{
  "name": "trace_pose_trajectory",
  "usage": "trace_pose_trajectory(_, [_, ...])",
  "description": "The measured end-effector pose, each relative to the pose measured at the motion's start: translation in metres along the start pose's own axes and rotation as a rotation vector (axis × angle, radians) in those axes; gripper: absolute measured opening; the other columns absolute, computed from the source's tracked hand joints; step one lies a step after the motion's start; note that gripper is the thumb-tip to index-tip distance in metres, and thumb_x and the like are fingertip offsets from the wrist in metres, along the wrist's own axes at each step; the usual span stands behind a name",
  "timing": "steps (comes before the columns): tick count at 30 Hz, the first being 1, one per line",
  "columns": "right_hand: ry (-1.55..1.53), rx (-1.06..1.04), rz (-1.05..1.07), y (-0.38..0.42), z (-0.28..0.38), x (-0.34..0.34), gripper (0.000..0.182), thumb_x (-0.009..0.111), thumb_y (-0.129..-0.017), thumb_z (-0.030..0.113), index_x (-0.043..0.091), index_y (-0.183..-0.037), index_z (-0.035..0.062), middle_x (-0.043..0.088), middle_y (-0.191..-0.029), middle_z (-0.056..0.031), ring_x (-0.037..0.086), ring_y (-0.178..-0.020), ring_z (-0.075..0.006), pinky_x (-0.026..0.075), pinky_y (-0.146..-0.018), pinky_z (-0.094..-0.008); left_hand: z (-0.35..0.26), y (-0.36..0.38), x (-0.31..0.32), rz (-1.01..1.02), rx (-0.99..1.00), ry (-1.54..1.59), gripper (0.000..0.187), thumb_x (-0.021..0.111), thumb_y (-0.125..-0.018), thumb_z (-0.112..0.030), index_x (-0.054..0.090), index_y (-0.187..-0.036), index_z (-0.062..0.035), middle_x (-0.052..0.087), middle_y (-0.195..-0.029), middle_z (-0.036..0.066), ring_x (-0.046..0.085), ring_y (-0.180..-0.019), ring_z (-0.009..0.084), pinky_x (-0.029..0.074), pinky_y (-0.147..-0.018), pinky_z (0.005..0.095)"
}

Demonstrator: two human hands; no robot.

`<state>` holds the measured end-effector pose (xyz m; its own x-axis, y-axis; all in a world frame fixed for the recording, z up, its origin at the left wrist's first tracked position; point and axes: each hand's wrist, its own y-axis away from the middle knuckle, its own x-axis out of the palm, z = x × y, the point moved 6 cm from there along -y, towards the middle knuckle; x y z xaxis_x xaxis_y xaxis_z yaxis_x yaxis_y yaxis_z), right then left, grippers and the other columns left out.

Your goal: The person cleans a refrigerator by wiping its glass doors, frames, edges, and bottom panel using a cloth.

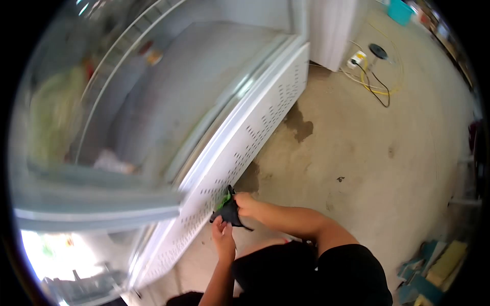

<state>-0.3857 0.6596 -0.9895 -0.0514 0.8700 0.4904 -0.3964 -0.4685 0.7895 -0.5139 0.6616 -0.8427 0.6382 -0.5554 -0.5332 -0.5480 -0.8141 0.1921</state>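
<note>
Between my two hands is a limp black piece (230, 211) with bright green along its upper left side and a thin black strip trailing at its lower right. It looks like a small bag or folded cloth; I cannot tell which. My right hand (245, 204) pinches its right edge near the top. From below, my left hand (222, 230) grips its lower left corner, thumb and fingers closed on it. Right behind it stands the perforated white lower panel (245, 150) of a glass-fronted display fridge (229, 97).
Inside the fridge is a white wire rack (109, 76); its glass door (102, 201) reaches across the left. Dark wet patches (298, 124) mark the concrete floor. A power strip (357, 59) with coiled cables lies at back right. Teal and yellowish blocks (434, 270) sit at lower right.
</note>
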Motion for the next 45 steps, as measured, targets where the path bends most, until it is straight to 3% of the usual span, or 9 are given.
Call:
trace_pose_trajectory(2, [-0.154,0.328,0.242,0.050,-0.007,0.008,0.032,0.040,-0.085,0.008,0.052,-0.113,-0.0024,0.056,-0.116,-0.0215,0.054,-0.109,-0.0348,0.040,-0.099,-0.0472,0.042,0.014,0.014,-0.114,-0.523,0.844,0.029,0.053,-0.088,-0.017,0.049,-0.113,-0.0036,0.051,-0.115,0.012,0.051,-0.107,0.0289,0.047,-0.089,0.0445])
trace_pose_trajectory(8, [-0.123,0.328,0.722,0.111,0.057,0.001,0.043,0.043,-0.084,0.017,0.048,-0.123,-0.0017,0.056,-0.119,-0.0175,0.055,-0.110,-0.0304,0.042,-0.098,-0.0460,0.001,0.021,0.038,0.131,-0.680,1.361,0.030,0.050,-0.091,-0.024,0.048,-0.114,-0.0051,0.052,-0.115,0.011,0.051,-0.104,0.0278,0.042,-0.095,0.0485])
trace_pose_trajectory(14, [0.162,-0.223,0.554,0.093,0.095,-0.042,0.036,0.050,-0.083,0.017,0.053,-0.114,0.0012,0.060,-0.112,-0.0097,0.054,-0.106,-0.0245,0.043,-0.092,-0.0416,0.026,0.005,0.054,0.205,-0.491,1.357,0.033,0.047,-0.089,-0.012,0.048,-0.120,-0.0001,0.056,-0.116,0.013,0.054,-0.107,0.0270,0.041,-0.097,0.0448])
trace_pose_trajectory(22, [0.540,0.019,0.532,0.115,0.095,-0.072,0.073,0.049,-0.087,0.057,0.036,-0.136,0.0039,0.053,-0.123,-0.0140,0.051,-0.113,-0.0218,0.041,-0.097,-0.0406,0.018,0.012,0.056,0.230,-0.463,1.446,0.032,0.052,-0.088,-0.010,0.051,-0.118,0.0034,0.060,-0.112,0.013,0.059,-0.101,0.0255,0.047,-0.091,0.0387])
trace_pose_trajectory(27, [1.044,0.164,0.691,0.140,0.050,-0.048,0.056,0.067,-0.084,0.020,0.042,-0.131,0.0012,0.056,-0.117,-0.0078,0.052,-0.105,-0.0150,0.043,-0.091,-0.0310,0.023,0.017,0.066,0.269,-0.567,1.101,0.038,0.061,-0.089,-0.026,0.051,-0.116,-0.0004,0.062,-0.102,0.009,0.061,-0.088,0.0189,0.052,-0.076,0.0348])
trace_pose_trajectory(34, [1.131,0.063,0.562,0.124,0.075,-0.024,0.045,0.064,-0.083,0.020,0.052,-0.121,-0.0008,0.060,-0.107,-0.0094,0.058,-0.093,-0.0157,0.048,-0.080,-0.0295,0.100,0.016,0.039,-0.168,-0.910,1.067,0.046,0.063,-0.087,-0.033,0.051,-0.120,-0.0039,0.059,-0.110,0.009,0.055,-0.102,0.0183,0.047,-0.082,0.0347])
trace_pose_trajectory(38, [0.951,0.192,0.574,0.147,0.074,0.004,0.044,0.061,-0.083,0.016,0.051,-0.122,-0.0014,0.060,-0.108,-0.0099,0.060,-0.092,-0.0163,0.049,-0.080,-0.0298,0.057,0.010,0.020,-0.246,-0.562,0.910,0.051,0.061,-0.088,-0.030,0.044,-0.128,-0.0045,0.056,-0.116,0.008,0.054,-0.105,0.0185,0.046,-0.085,0.0345])
trace_pose_trajectory(40, [0.828,0.269,0.627,0.143,0.071,0.010,0.044,0.060,-0.083,0.015,0.050,-0.122,-0.0017,0.060,-0.108,-0.0101,0.060,-0.092,-0.0169,0.049,-0.080,-0.0302,0.025,0.006,0.044,0.400,-0.345,1.159,0.051,0.060,-0.089,-0.024,0.041,-0.132,-0.0039,0.056,-0.116,0.008,0.054,-0.105,0.0186,0.047,-0.087,0.0337])
trace_pose_trajectory(45, [0.847,0.021,0.604,0.110,0.071,0.008,0.043,0.060,-0.084,0.016,0.049,-0.121,-0.0027,0.060,-0.104,-0.0111,0.060,-0.090,-0.0190,0.051,-0.078,-0.0320,0.053,0.000,0.039,0.116,-0.496,1.135,0.043,0.061,-0.089,-0.019,0.046,-0.126,-0.0022,0.059,-0.113,0.009,0.059,-0.098,0.0171,0.048,-0.084,0.0317])
